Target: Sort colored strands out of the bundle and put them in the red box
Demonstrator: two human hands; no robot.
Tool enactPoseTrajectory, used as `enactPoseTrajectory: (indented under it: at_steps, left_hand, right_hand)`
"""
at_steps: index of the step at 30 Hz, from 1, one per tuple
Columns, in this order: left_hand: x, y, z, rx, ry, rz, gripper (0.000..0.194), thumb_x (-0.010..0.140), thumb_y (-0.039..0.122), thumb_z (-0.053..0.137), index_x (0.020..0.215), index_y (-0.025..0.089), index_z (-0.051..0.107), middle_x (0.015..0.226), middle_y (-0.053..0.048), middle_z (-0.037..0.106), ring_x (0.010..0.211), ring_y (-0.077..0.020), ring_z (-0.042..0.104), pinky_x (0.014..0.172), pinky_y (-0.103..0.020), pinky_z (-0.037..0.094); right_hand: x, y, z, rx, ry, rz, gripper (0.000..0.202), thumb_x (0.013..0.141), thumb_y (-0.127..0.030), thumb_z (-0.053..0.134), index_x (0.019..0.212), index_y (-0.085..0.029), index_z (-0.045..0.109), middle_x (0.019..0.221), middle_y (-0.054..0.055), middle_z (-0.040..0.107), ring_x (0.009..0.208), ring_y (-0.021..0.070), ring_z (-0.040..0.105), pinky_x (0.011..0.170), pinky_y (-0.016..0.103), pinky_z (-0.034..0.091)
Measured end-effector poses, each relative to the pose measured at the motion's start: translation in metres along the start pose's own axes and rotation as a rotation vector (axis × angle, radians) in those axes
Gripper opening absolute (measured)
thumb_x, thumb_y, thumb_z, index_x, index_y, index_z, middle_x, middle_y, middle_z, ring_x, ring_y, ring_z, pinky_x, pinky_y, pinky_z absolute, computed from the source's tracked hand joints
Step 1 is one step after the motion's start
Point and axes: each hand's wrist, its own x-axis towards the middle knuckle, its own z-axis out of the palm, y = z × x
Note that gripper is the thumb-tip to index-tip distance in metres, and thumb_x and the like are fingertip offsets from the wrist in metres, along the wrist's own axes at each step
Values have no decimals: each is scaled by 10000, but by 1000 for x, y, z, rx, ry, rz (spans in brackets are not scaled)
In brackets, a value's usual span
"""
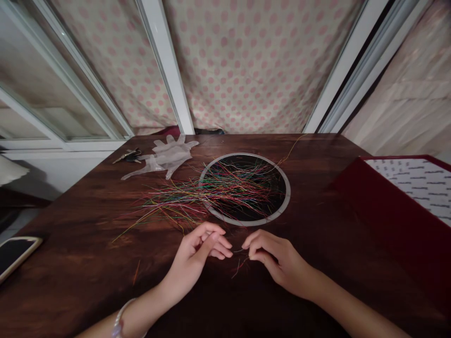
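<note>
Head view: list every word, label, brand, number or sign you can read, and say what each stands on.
No text can be read.
White printed panel on the red box: repeated dark lettering, too small and blurred to read.
Smartphone: no lettering shows on its dark screen.

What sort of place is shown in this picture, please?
Probably a room in a home, though one view cannot prove it: a pink-dotted curtain hangs beyond a dark, wood-grained table, and everyday belongings, a phone and some keys, lie on it.
</note>
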Motion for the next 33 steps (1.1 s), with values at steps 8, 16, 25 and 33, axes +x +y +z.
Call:
enactPoseTrajectory:
  at_steps: [8, 16, 25, 33]
  left_hand:
    - [3, -3, -3, -389, 130, -114, 128, 771, 230, 707, 824, 152, 620, 811, -51, 740, 749, -132, 705, 693, -168, 555]
    - [10, -4, -6, -604, 300, -173, 168, 693, 72, 738, 805, 143, 635, 782, -60, 750, 741, -137, 718, 679, -147, 566]
    - [9, -1, -8, -483, 316, -86, 258, 660, 213, 796, 840, 134, 629, 805, -67, 746, 786, -154, 711, 710, -163, 559]
    - [10, -1, -7, -473, 374, -84, 221, 708, 204, 751, 884, 117, 650, 909, -103, 741, 924, -206, 692, 766, -202, 560]
  right_hand:
    - [-3, 4, 7, -142, 205, -127, 163, 890, -81, 431, 863, -182, 556, 869, 60, 644, 822, 134, 619, 723, 253, 528]
    - [0, 13, 5, -222, 338, -94, 156, 872, -73, 465, 876, -189, 569, 852, 46, 645, 827, 141, 634, 737, 256, 538]
    - [3, 15, 0, -310, 416, -34, 163, 871, -84, 445, 840, -189, 567, 795, 37, 644, 747, 143, 630, 672, 247, 524]
    - [2, 16, -3, -373, 486, -11, 167, 861, -87, 440, 823, -191, 565, 723, 21, 619, 654, 129, 596, 609, 238, 499]
